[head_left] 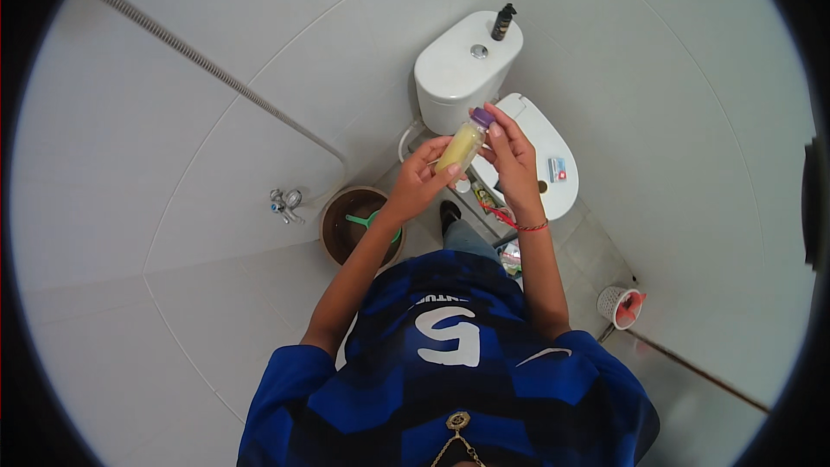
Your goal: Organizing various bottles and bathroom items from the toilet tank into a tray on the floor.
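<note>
My left hand is wrapped round the lower part of a small clear bottle with a pale yellow content. The bottle is tilted, its purple cap pointing up and to the right. At that cap, the fingers of my right hand are closed, with the thumb and fingertips against the cap and neck. The cap sits on the bottle. Both hands are raised in front of the toilet, partly hiding its lid.
Beyond my hands is a toilet with a white tank, bearing a dark pump bottle. A small box lies on the closed lid. A brown tub with a green dipper, a wall tap and a white basket are nearby.
</note>
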